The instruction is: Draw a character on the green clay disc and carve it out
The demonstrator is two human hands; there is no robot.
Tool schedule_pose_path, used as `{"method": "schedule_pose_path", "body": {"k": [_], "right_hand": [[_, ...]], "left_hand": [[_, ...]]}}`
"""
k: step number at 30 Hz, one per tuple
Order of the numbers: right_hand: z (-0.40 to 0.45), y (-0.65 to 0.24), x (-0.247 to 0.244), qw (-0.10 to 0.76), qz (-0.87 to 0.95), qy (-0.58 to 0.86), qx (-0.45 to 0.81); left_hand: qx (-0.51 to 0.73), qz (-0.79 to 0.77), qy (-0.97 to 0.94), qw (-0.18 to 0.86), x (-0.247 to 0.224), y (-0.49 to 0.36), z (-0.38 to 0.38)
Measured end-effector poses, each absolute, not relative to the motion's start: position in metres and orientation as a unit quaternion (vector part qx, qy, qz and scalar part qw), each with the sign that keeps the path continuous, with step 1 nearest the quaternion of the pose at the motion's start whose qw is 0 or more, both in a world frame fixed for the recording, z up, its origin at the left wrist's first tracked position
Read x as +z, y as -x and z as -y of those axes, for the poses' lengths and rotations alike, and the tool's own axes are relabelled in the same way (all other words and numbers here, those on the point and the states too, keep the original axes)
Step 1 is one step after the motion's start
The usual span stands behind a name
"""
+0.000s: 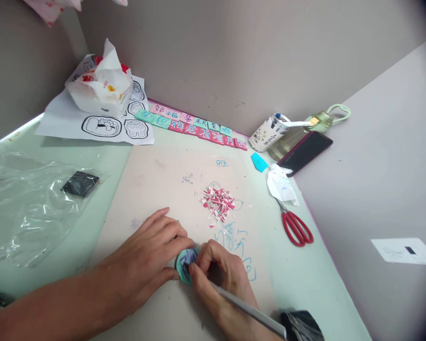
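A small round turquoise disc (185, 266) with dark purple marks lies on the board near the front. My left hand (156, 253) presses on its left edge, gripping it between thumb and index finger, the other fingers stretched over the board. In my right hand (222, 279) is a long, flat grey carving tool (252, 311), pinched like a pen and slanting down to the lower right. Its tip is over the disc, mostly hidden by my fingers. Beyond my hands lies a heap of red and white shavings (219, 203).
A beige board (156, 175) with blue writing covers the middle of the table. Around it are a plastic bag (28, 208), black square (80, 183), tissue pack (102, 90), lettered tiles (191, 128), red-handled scissors (296, 227), crumpled tissue (281, 184), phone (310, 150) and patterned cup (270, 132).
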State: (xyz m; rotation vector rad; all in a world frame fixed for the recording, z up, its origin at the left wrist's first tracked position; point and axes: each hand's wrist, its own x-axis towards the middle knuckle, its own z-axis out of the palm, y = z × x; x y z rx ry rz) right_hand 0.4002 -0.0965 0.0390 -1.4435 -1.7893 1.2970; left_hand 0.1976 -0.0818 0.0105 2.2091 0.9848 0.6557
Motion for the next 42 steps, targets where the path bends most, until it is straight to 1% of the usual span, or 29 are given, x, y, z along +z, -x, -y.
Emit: {"method": "schedule_pose_path", "body": {"k": [9,18,27,37,42], "right_hand": [[0.097,-0.401,0.038,0.244,0.652,0.528,0.486],[0.098,-0.4,0.042,0.233,0.658,0.53,0.481],[0.098,-0.401,0.039,0.238,0.653,0.527,0.489],[0.094,-0.397,0.044,0.23,0.621,0.555,0.503],[0.09,-0.399,0.047,0.216,0.601,0.575,0.512]], "left_hand": [[0.245,-0.367,-0.836,0.327,0.01,-0.197,0.081],[0.249,-0.367,-0.838,0.318,0.011,-0.197,0.081],[0.244,-0.366,-0.837,0.326,0.011,-0.197,0.081],[0.248,-0.375,-0.84,0.303,0.006,-0.198,0.083],[0.274,-0.426,-0.826,0.246,0.005,-0.207,0.09]]}}
